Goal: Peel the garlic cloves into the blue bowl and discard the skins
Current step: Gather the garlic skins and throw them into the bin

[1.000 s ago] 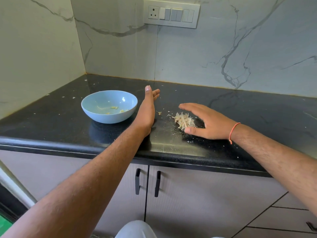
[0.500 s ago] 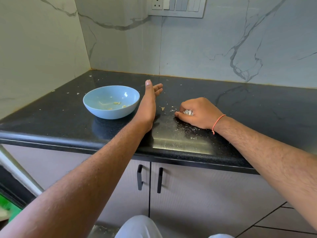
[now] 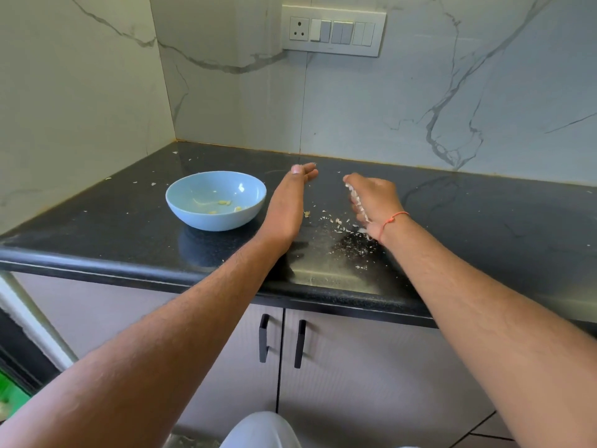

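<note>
Skins [image 3: 358,202] of garlic, pale and papery, sit bunched in the right hand [image 3: 371,202], whose fingers are curled round them; the wad runs as a thin line from the fingertips back toward the wrist. This hand is right of the blue bowl [image 3: 215,199], with an orange thread [image 3: 392,219] tied at the wrist. More loose skin flakes [image 3: 336,221] lie scattered on the black granite countertop [image 3: 484,221] right of the bowl, under and beside that hand. The bowl stands upright and holds a few yellowish peeled cloves [image 3: 223,203]. Just right of the bowl the left hand [image 3: 287,205] stands on its edge, fingers straight and together, pointing toward the wall, holding nothing. No writing can be read. Behind the bowl rises a white marble-veined wall with a switch panel [image 3: 332,30]; below the countertop are grey cabinet doors with black handles [image 3: 264,342].
</note>
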`<state>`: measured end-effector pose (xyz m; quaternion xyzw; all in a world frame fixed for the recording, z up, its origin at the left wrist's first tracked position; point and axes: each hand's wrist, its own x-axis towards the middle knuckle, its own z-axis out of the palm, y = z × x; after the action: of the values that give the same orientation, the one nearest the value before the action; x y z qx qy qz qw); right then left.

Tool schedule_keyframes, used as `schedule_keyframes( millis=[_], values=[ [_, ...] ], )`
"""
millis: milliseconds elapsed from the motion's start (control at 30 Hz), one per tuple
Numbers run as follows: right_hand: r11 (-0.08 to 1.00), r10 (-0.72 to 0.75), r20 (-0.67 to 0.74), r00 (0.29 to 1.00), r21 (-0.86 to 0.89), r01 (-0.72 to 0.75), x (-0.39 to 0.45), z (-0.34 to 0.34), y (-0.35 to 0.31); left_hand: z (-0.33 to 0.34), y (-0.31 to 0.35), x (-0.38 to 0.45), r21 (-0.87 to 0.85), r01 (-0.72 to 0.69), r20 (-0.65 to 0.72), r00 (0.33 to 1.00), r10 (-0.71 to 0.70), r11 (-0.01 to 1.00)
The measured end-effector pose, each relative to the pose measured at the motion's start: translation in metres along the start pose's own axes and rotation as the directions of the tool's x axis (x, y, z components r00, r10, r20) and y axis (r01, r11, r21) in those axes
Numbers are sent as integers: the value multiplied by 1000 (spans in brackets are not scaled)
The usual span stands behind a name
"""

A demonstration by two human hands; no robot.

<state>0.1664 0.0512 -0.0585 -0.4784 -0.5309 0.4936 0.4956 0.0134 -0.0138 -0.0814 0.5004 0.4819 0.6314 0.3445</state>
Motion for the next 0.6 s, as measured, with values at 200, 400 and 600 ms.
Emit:
schedule_keyframes(
  millis=[200, 400, 600],
  values=[
    [856, 124, 103, 987, 492, -158, -55, 43, -22, 37, 31, -30, -231, 59, -44, 997, -71, 971],
    [808, 122, 108, 987, 566, -162, -139, 82, -36, 21, 51, -85, -467, -65, -284, 956, -79, 882],
    [802, 180, 362, 915, 485, -350, -228, 130, -5, -42, 41, -187, -556, -151, -419, 900, -118, 817]
  ],
)
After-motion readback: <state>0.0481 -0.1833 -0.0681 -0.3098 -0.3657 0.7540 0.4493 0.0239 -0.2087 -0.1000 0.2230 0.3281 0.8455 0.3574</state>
